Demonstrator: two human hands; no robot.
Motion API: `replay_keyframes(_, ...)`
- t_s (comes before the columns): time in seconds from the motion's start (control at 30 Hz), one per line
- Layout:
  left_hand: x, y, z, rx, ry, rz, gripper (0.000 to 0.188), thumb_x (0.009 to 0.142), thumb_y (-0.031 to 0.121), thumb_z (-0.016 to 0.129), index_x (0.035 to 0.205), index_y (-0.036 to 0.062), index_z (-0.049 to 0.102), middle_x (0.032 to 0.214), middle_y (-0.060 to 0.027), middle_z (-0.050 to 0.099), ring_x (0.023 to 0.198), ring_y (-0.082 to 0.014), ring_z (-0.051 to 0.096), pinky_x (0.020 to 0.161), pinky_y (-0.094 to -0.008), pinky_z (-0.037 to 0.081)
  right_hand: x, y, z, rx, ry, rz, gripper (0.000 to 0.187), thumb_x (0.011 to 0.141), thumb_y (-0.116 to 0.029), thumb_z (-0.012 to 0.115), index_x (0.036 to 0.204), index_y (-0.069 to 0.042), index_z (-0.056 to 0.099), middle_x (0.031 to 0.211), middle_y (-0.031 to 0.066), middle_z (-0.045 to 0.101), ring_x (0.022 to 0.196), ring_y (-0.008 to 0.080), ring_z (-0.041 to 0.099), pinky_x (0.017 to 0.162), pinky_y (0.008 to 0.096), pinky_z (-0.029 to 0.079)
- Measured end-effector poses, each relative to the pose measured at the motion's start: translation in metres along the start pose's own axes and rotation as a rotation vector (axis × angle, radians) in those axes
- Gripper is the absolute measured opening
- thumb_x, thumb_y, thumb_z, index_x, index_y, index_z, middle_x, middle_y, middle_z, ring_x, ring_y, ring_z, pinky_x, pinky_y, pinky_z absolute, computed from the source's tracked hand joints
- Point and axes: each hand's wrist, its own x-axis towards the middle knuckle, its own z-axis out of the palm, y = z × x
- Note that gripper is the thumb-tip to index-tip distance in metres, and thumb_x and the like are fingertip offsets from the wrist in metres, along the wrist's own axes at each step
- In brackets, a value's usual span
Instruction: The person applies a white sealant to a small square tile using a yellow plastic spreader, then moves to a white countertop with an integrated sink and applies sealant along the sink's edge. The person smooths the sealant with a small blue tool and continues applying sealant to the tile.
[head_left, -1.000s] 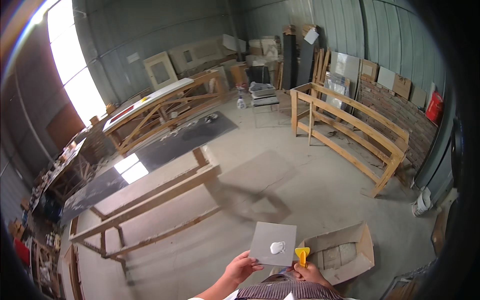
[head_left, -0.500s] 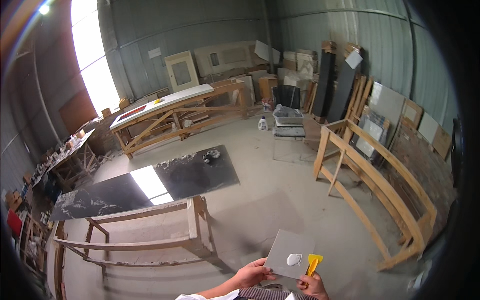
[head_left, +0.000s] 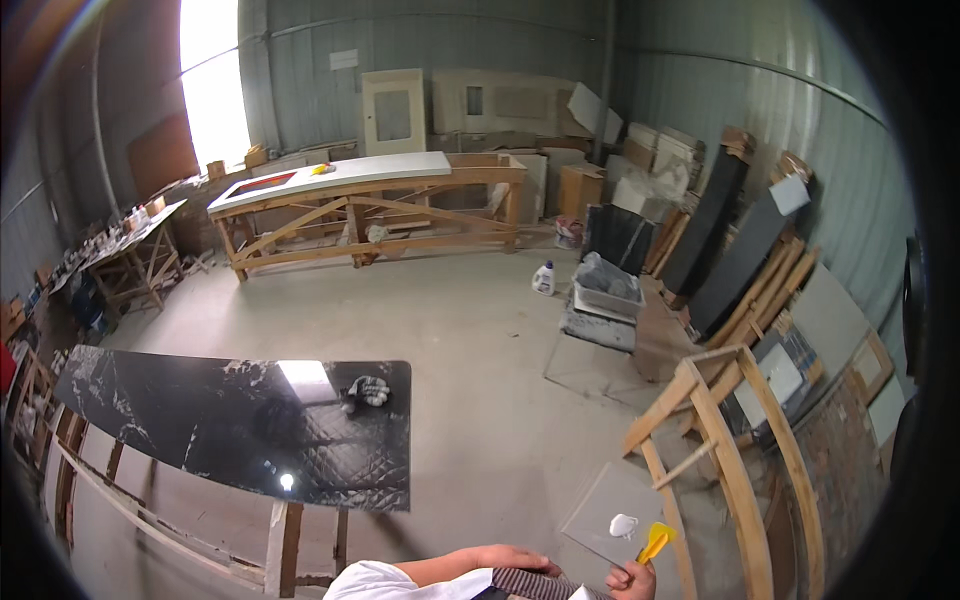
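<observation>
My right hand [head_left: 632, 580] is closed on a yellow plastic scraper [head_left: 657, 541] and the near edge of a thin grey board [head_left: 600, 505]. A white blob of paste [head_left: 623, 525] sits on the board beside the scraper. My left hand [head_left: 525, 558] lies against the striped sleeve [head_left: 535, 582] of my right arm, apart from the board. Its fingers look stretched out, though partly hidden, and nothing shows in them. To the left, a glossy black marble-patterned slab [head_left: 230, 425] rests on a wooden stand [head_left: 283, 545], with a dark-and-white glove-like bundle [head_left: 368, 392] on top.
A wooden frame stand [head_left: 735, 450] is close on my right. Farther off are a white-topped bench [head_left: 400, 170], a white bottle [head_left: 543, 279] and a plastic tub [head_left: 610, 290] on a small stand. Dark panels [head_left: 708, 215] lean on the right wall; a cluttered table [head_left: 140, 235] stands left.
My left hand has let go of the grey board and moved to my right sleeve. The view has turned left and come nearer the black slab. My right hand keeps the board and scraper.
</observation>
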Motion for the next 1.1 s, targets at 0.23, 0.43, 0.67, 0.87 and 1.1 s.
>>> replay_keyframes(0.23, 0.049, 0.085, -0.15, 0.25, 0.201, -0.327, 0.059, 0.097, 0.041, 0.046, 0.135, -0.0043, 0.045, 0.139, -0.0139, 0.047, 0.129, -0.0221, 0.041, 0.109, -0.0319, 0.028, 0.187, -0.062, 0.053, 0.074, 0.023, 0.052, 0.011, 0.082, -0.007, 0.06, 0.077, -0.01, 0.051, 0.06, -0.0012, 0.038, 0.051, 0.0096, 0.035, 0.048, 0.0238, 0.031)
replay_keyframes(0.43, 0.054, 0.14, -0.309, 0.076, 0.371, -0.11, 0.055, 0.097, 0.039, 0.046, 0.133, -0.0031, 0.048, 0.137, -0.0126, 0.049, 0.126, -0.0204, 0.044, 0.108, -0.0317, 0.03, 0.384, -0.108, 0.153, -0.338, -0.223, 0.094, 0.013, 0.084, -0.007, 0.059, 0.074, -0.009, 0.05, 0.062, -0.002, 0.037, 0.053, 0.0093, 0.036, 0.049, 0.0239, 0.031)
replay_keyframes(0.67, 0.001, 0.202, -0.419, 0.237, 0.832, -0.238, 0.053, 0.098, 0.042, 0.04, 0.133, 0.0051, 0.051, 0.136, -0.0129, 0.051, 0.127, -0.0238, 0.044, 0.108, -0.0321, 0.031, 0.598, -0.13, 0.343, -0.194, -0.73, 0.542, 0.031, 0.076, -0.005, 0.059, 0.106, -0.008, 0.051, 0.075, -0.0007, 0.05, 0.055, 0.0083, 0.041, 0.049, 0.0221, 0.033)
replay_keyframes(0.87, -0.05, 0.218, -0.526, 0.1, 0.965, -0.002, 0.046, 0.1, 0.037, 0.04, 0.126, 0.0031, 0.056, 0.126, -0.0085, 0.058, 0.12, -0.0195, 0.049, 0.104, -0.029, 0.034, 0.722, -0.09, 0.499, -0.268, -0.901, 0.668, 0.032, 0.073, -0.007, 0.062, 0.103, -0.01, 0.053, 0.073, -0.0022, 0.05, 0.054, 0.0067, 0.04, 0.048, 0.0205, 0.032)
replay_keyframes(1.1, -0.183, 0.298, -0.666, 0.294, 1.168, 0.169, 0.036, 0.097, 0.031, 0.045, 0.114, 0.0049, 0.064, 0.113, -0.006, 0.064, 0.11, -0.0176, 0.056, 0.1, -0.0287, 0.039, 0.824, -0.028, 0.632, -0.236, -0.784, 0.753, 0.034, 0.073, -0.009, 0.062, 0.105, -0.011, 0.052, 0.075, -0.0024, 0.051, 0.053, 0.0079, 0.038, 0.047, 0.0196, 0.031)
